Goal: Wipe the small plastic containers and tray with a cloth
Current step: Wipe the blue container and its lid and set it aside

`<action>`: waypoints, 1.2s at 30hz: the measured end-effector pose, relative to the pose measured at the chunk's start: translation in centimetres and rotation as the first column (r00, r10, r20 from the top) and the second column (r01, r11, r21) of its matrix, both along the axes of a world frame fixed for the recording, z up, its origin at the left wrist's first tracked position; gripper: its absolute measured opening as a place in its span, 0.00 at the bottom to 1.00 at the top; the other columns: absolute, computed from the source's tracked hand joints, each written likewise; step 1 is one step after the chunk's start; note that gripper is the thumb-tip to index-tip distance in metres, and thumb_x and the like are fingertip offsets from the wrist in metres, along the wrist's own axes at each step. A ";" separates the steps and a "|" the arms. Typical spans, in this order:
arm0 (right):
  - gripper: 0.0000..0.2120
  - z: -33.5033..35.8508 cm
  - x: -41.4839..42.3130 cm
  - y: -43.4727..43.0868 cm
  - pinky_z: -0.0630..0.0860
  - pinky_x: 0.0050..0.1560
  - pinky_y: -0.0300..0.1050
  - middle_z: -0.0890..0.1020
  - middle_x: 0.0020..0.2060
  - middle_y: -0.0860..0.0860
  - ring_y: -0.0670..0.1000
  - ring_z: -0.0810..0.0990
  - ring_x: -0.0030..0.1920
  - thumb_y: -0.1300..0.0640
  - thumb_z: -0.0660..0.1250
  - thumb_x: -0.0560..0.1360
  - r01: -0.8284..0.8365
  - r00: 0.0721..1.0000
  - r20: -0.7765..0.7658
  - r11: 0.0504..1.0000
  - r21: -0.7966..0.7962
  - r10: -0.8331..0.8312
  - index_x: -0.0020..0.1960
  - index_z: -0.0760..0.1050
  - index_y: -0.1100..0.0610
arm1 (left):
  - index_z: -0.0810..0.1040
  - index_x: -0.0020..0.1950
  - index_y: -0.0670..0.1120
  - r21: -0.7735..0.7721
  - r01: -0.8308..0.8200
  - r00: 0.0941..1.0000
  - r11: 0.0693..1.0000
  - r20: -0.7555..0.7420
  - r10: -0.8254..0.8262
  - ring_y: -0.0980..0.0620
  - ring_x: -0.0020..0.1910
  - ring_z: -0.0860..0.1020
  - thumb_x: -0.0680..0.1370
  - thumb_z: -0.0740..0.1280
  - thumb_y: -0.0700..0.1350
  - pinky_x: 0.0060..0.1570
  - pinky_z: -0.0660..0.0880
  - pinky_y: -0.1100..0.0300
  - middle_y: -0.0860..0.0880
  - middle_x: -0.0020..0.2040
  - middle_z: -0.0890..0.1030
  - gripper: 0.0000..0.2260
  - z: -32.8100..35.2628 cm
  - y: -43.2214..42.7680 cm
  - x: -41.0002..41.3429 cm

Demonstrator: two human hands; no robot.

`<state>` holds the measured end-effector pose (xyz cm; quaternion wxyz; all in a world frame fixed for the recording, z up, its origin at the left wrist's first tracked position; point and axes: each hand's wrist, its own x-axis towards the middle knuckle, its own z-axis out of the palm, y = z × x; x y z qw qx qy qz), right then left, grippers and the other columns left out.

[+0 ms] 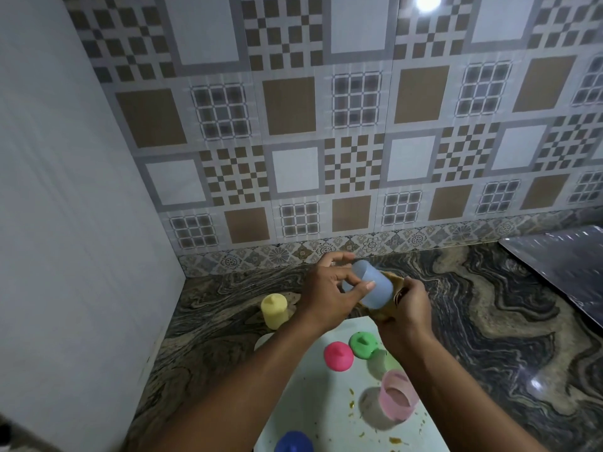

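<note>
A pale blue container (370, 283) is held tilted above the far edge of the white tray (313, 402), gripped by the fingers of the left hand (326, 288), while a brown cloth (390, 296) is clutched against it by the closed right hand (409, 309). On the tray are seen a pink lid (338, 356), a green lid (363, 344), a pink container (398, 399) and a blue lid (293, 442); a yellow container (274, 310) stands apart on the marbled counter (489, 321), near the left wall. Open counter is noted to the right.

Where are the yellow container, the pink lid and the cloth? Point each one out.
yellow container (274, 310): head view, on the middle of its side wall.
pink lid (338, 356): head view, on its domed top, on the tray.
cloth (396, 283): head view, on the brown fold above the right hand.
</note>
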<state>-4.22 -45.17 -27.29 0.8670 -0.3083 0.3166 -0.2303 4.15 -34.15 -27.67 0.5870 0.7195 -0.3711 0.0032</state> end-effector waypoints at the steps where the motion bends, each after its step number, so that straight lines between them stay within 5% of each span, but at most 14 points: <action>1: 0.15 -0.2 0.1 0.1 0.69 0.38 0.48 0.80 0.47 0.60 0.59 0.77 0.42 0.55 0.55 0.77 0.027 1.000 0.009 0.998 -0.049 -0.026 0.51 0.80 0.57 | 0.85 0.38 0.53 -0.006 -0.005 1.000 1.000 0.002 0.005 0.57 0.64 0.76 0.72 0.78 0.49 0.56 0.81 0.53 0.53 0.64 0.77 0.04 -0.1 0.0 0.0; 8: 0.16 0.1 0.5 0.6 0.74 0.49 0.55 0.80 0.62 0.62 0.62 0.78 0.54 0.51 0.56 0.80 -0.095 0.993 0.071 0.996 -0.006 0.095 0.62 0.76 0.56 | 0.85 0.42 0.40 -0.039 -0.039 0.990 0.998 -0.133 0.034 0.56 0.66 0.76 0.73 0.77 0.42 0.61 0.77 0.56 0.51 0.65 0.76 0.06 -0.6 0.1 0.0; 14: 0.12 0.9 0.5 0.2 0.77 0.46 0.56 0.81 0.55 0.61 0.64 0.79 0.51 0.54 0.55 0.81 -0.182 0.979 0.097 0.983 -0.003 0.182 0.55 0.75 0.55 | 0.84 0.41 0.49 -0.023 -0.109 0.994 0.994 -0.003 0.109 0.57 0.64 0.76 0.71 0.74 0.59 0.59 0.79 0.48 0.54 0.61 0.76 0.13 -1.4 -0.4 -0.3; 17: 0.13 1.2 0.7 -0.1 0.75 0.44 0.56 0.81 0.54 0.63 0.62 0.79 0.48 0.55 0.55 0.80 -0.148 0.986 0.072 0.987 -0.055 0.152 0.57 0.76 0.58 | 0.81 0.51 0.52 0.041 -0.074 0.995 0.996 -0.064 0.076 0.53 0.60 0.78 0.70 0.73 0.64 0.56 0.79 0.48 0.53 0.59 0.77 0.18 -0.3 -0.5 0.0; 21: 0.17 0.9 1.0 -0.5 0.78 0.49 0.57 0.80 0.60 0.62 0.62 0.80 0.52 0.54 0.56 0.82 -0.131 0.990 0.032 0.982 -0.136 0.137 0.66 0.74 0.58 | 0.74 0.67 0.52 0.274 -0.042 0.987 0.961 -0.137 0.082 0.51 0.60 0.77 0.74 0.74 0.60 0.60 0.76 0.51 0.52 0.63 0.77 0.25 2.6 -0.2 1.0; 23: 0.17 0.7 1.1 -0.5 0.79 0.46 0.55 0.80 0.61 0.61 0.62 0.81 0.53 0.53 0.56 0.83 -0.140 0.989 0.027 0.982 -0.128 0.144 0.67 0.74 0.58 | 0.76 0.68 0.51 0.344 0.009 0.993 0.939 -0.111 0.031 0.50 0.60 0.78 0.73 0.76 0.57 0.61 0.77 0.51 0.51 0.63 0.79 0.26 3.3 -0.2 1.4; 29: 0.11 1.3 1.1 -0.3 0.73 0.40 0.49 0.84 0.43 0.56 0.57 0.79 0.42 0.55 0.59 0.81 -0.175 0.982 0.042 0.972 -0.157 0.183 0.55 0.79 0.55 | 0.76 0.65 0.56 0.288 0.032 0.990 0.957 0.124 -0.070 0.56 0.56 0.76 0.69 0.80 0.52 0.54 0.79 0.54 0.59 0.60 0.75 0.26 2.9 0.6 1.1; 32: 0.11 1.3 1.1 -0.5 0.70 0.39 0.48 0.81 0.44 0.56 0.57 0.76 0.40 0.56 0.59 0.80 -0.181 0.983 -0.010 0.960 -0.211 0.183 0.55 0.80 0.55 | 0.75 0.65 0.55 0.310 0.020 0.961 0.951 0.255 -0.104 0.60 0.57 0.73 0.69 0.80 0.50 0.55 0.76 0.59 0.62 0.61 0.73 0.27 2.6 1.0 1.0; 36: 0.14 1.1 1.1 -0.8 0.74 0.34 0.45 0.82 0.48 0.58 0.56 0.79 0.42 0.53 0.58 0.81 -0.159 0.987 -0.036 0.934 -0.319 0.155 0.59 0.79 0.55 | 0.72 0.67 0.57 0.308 0.020 0.990 0.951 0.126 -0.062 0.57 0.57 0.77 0.67 0.80 0.57 0.53 0.78 0.59 0.56 0.62 0.76 0.31 2.2 0.9 1.0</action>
